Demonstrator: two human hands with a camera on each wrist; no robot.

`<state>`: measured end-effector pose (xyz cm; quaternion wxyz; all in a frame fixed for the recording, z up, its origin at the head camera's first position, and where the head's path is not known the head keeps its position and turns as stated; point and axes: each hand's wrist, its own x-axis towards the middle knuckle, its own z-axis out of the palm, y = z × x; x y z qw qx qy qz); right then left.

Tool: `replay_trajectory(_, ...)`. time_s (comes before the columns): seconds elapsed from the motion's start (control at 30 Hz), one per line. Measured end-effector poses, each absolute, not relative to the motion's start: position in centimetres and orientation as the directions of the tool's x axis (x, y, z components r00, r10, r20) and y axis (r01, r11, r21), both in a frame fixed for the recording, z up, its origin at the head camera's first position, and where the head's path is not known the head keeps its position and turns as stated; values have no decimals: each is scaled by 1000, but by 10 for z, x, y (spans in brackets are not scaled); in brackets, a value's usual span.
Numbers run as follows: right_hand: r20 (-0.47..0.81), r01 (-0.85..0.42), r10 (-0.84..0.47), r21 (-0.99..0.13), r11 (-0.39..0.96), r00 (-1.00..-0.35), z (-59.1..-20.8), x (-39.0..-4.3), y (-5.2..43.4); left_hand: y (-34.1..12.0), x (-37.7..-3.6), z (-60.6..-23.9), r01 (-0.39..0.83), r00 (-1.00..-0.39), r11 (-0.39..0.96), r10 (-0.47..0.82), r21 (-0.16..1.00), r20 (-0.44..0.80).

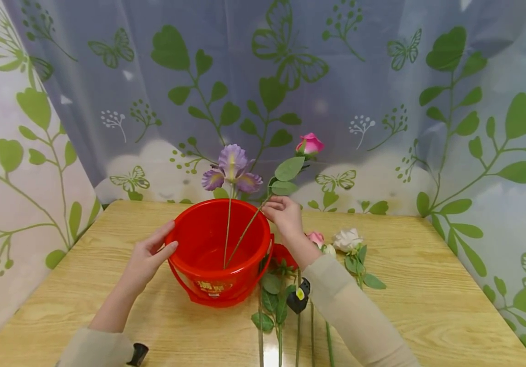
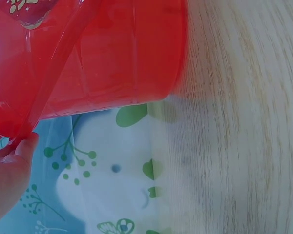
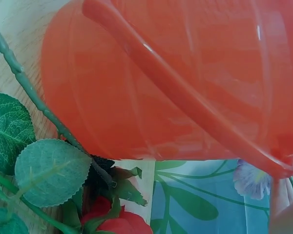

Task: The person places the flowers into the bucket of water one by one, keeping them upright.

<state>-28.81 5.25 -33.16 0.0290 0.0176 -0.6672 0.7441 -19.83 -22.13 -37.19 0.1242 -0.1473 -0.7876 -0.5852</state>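
A red plastic bucket [image 1: 244,286] with a swing handle stands upright on the table. My left hand [image 1: 146,257] grips its left side at the rim; in the left wrist view the thumb [image 2: 25,148] lies by the handle's joint. A purple iris [image 1: 233,168] stands in the bucket, its bloom above the back rim. By its stem, my right hand [image 1: 286,216] pinches a pink rose [image 1: 310,145] at the right rim. The rose leans right, its stem end inside the bucket near the iris stem.
Right of the bucket, under my right forearm, lie several more flowers on the wooden table [image 1: 410,316]: a red flower [image 1: 285,255], a pink one [image 1: 315,238] and a white one [image 1: 347,239], stems toward me. A patterned curtain [image 1: 226,61] hangs behind the table.
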Motion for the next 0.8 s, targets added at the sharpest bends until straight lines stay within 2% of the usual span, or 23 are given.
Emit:
replay_trajectory(0.43, 60, -59, -5, -993, -98, -998, -332, -279, 60, -220, -198, -371, 379, -925, 270, 84, 885, 370)
replay_trajectory(0.8, 56, -55, -67, -998, -20, -996, -332, -257, 84, -220, -197, -371, 383, -923, 254, 78, 888, 376)
